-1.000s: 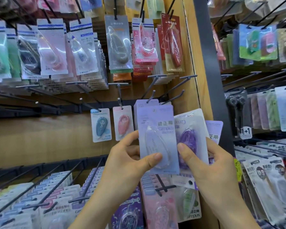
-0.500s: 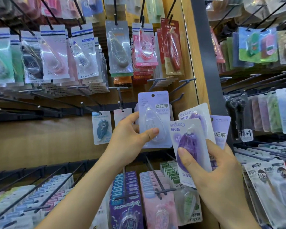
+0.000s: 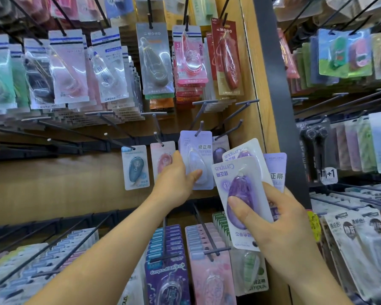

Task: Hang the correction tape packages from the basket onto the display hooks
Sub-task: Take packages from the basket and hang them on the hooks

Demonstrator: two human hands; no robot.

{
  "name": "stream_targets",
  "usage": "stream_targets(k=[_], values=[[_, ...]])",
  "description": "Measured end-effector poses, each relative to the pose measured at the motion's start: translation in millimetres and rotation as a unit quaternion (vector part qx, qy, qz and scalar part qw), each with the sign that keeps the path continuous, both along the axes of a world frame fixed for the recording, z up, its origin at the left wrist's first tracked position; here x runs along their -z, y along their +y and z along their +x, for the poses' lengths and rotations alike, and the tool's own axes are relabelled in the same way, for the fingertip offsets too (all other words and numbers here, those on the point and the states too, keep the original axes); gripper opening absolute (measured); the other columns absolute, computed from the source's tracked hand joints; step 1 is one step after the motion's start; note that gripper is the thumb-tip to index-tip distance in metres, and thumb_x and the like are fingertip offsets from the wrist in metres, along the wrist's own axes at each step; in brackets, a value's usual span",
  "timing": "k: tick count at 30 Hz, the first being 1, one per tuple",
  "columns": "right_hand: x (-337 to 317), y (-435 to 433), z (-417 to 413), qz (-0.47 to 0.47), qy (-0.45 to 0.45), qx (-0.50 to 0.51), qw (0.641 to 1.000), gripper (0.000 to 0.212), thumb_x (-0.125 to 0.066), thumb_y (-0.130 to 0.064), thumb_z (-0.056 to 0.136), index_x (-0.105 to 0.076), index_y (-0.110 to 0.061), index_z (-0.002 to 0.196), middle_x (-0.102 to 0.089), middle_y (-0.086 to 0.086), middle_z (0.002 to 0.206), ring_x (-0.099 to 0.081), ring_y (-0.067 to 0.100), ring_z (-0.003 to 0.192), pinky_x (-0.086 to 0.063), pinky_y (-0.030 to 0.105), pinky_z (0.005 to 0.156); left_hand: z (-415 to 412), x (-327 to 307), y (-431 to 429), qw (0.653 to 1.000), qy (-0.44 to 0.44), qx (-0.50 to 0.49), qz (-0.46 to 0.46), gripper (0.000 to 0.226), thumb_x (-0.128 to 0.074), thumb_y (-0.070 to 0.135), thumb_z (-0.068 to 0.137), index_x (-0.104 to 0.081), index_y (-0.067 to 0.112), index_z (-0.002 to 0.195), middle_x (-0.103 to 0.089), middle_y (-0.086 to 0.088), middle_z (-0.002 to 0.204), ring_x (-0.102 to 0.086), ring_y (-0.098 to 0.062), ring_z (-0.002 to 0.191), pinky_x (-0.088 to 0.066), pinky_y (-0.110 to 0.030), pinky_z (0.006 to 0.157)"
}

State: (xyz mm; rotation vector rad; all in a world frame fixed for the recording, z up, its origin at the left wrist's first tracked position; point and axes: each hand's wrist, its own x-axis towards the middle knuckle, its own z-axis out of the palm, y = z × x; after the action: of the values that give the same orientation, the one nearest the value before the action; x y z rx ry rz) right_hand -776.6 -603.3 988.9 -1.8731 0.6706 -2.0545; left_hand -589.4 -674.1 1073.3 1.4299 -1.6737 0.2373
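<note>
My left hand [image 3: 176, 181] grips a pale lilac package [image 3: 195, 158] of correction tape, thumb pressed on the clear blister, fingers curled behind the card. The card hangs upright, and its top edge sits at a display hook [image 3: 198, 129] whose tip pokes out in front of it; I read it as threaded on, though the hole itself is too small to make out.

My right hand [image 3: 282, 223] is closed on a fan of three more packages, all turned upside down. My thumb lies across the dark blister of the front purple package [image 3: 238, 186]. A second purple package [image 3: 248, 148] peeks out above it, and a lilac card [image 3: 275, 170] sticks out to the right.

All this is near the right edge of the wooden back panel [image 3: 53, 183]. Left of the lilac package hang a pink package [image 3: 162, 153], partly behind my left hand, and a blue package [image 3: 135, 167], each on its own hook. Just right, another hook carries a dark purple package [image 3: 219, 151]. Rows of MONO packs [image 3: 154, 60] hang along the panel's top, and purple Campus packs [image 3: 167, 271] and pink packs [image 3: 209, 274] crowd its bottom edge. A dark post [image 3: 273, 84] borders the panel on the right.
</note>
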Motion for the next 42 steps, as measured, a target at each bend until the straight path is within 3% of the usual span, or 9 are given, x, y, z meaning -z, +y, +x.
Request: stream_targets(k=[7, 10, 14, 20, 24, 30, 33, 37, 42], values=[[2, -4, -6, 0.036, -0.033, -0.089, 0.995, 0.021, -0.078, -0.047, 0.071, -0.075, -0.042, 0.092, -0.068, 0.001, 0.101, -0.069, 0.012, 0.087, -0.055, 0.022, 0.064, -4, -1, -5, 0.997, 0.016, -0.041, 0.062, 0.06, -0.053, 0.052, 0.095, -0.029, 0.02, 0.139, -0.059, -0.008, 0.127, -0.064, -0.03, 0.102, -0.056, -0.048, 0.085], [2, 1, -11, 0.054, -0.055, -0.134, 0.988, 0.015, -0.078, -0.037, 0.073, -0.076, -0.037, 0.087, -0.073, 0.005, 0.093, -0.072, 0.015, 0.078, -0.058, 0.028, 0.061, 1, -4, 24, 0.996, -0.003, -0.086, -0.005, 0.069, -0.046, 0.054, 0.097, -0.019, 0.019, 0.15, -0.058, -0.008, 0.133, -0.061, -0.029, 0.111, -0.051, -0.047, 0.091], [0, 10, -20, 0.069, -0.026, -0.225, 0.972, 0.019, -0.085, -0.022, 0.072, -0.077, -0.03, 0.088, -0.077, 0.004, 0.085, -0.073, 0.018, 0.072, -0.058, 0.026, 0.059, -14, -5, 73, 0.989, 0.067, 0.078, -0.105, 0.05, -0.048, 0.045, 0.098, -0.038, 0.028, 0.145, -0.063, 0.007, 0.102, -0.061, -0.013, 0.092, -0.055, -0.03, 0.074], [4, 17, -25, 0.067, 0.001, -0.288, 0.955, 0.034, -0.078, -0.034, 0.059, -0.078, -0.024, 0.092, -0.076, 0.011, 0.088, -0.073, 0.022, 0.072, -0.058, 0.029, 0.061, -27, -1, 91, 0.902, 0.225, 0.342, 0.139, 0.035, -0.067, 0.036, 0.08, -0.067, 0.018, 0.111, -0.076, -0.005, 0.104, -0.066, -0.034, 0.105, -0.051, -0.036, 0.077], [9, 20, -25, 0.066, 0.001, -0.284, 0.957, 0.037, -0.078, -0.035, 0.059, -0.078, -0.027, 0.095, -0.077, 0.007, 0.093, -0.074, 0.02, 0.078, -0.057, 0.025, 0.064, -30, 10, 87, 0.882, 0.276, 0.366, 0.113, 0.031, -0.068, 0.022, 0.081, -0.067, 0.01, 0.11, -0.076, -0.009, 0.102, -0.071, -0.029, 0.099, -0.055, -0.045, 0.088], [13, 17, -27, 0.059, -0.147, -0.206, 0.966, 0.054, -0.075, -0.026, 0.075, -0.058, -0.053, 0.118, -0.075, -0.002, 0.108, -0.074, 0.017, 0.091, -0.062, 0.037, 0.073, -22, 8, 90, 0.788, 0.459, 0.409, -0.023, 0.023, -0.052, 0.015, 0.099, -0.061, 0.021, 0.119, -0.073, -0.007, 0.114, -0.074, -0.026, 0.093, -0.063, -0.042, 0.069], [11, 19, -28, 0.034, -0.085, -0.138, 0.986, 0.048, -0.068, -0.029, 0.078, -0.058, -0.059, 0.114, -0.073, -0.01, 0.111, -0.071, 0.01, 0.095, -0.059, 0.025, 0.074, -19, 11, 94, 0.812, 0.428, 0.395, -0.037, 0.027, -0.048, 0.018, 0.102, -0.058, 0.026, 0.125, -0.072, -0.004, 0.115, -0.074, -0.023, 0.094, -0.061, -0.044, 0.065], [5, 15, -24, 0.01, -0.03, -0.066, 0.997, 0.019, -0.065, -0.034, 0.08, -0.076, -0.038, 0.095, -0.071, -0.019, 0.107, -0.064, -0.005, 0.102, -0.044, 0.004, 0.081, -16, 12, 102, 0.877, 0.309, 0.366, -0.025, 0.025, -0.056, 0.022, 0.094, -0.066, 0.023, 0.116, -0.075, -0.004, 0.104, -0.074, -0.021, 0.088, -0.061, -0.037, 0.059], [-8, 12, -25, 0.01, -0.076, -0.116, 0.99, 0.018, -0.06, -0.039, 0.085, -0.077, -0.036, 0.087, -0.075, -0.012, 0.096, -0.069, 0.004, 0.089, -0.052, 0.013, 0.076, -8, 8, 103, 0.94, 0.155, 0.3, -0.057, 0.011, -0.076, 0.018, 0.071, -0.077, 0.027, 0.077, -0.076, 0.003, 0.074, -0.067, -0.004, 0.066, -0.057, -0.022, 0.063]])
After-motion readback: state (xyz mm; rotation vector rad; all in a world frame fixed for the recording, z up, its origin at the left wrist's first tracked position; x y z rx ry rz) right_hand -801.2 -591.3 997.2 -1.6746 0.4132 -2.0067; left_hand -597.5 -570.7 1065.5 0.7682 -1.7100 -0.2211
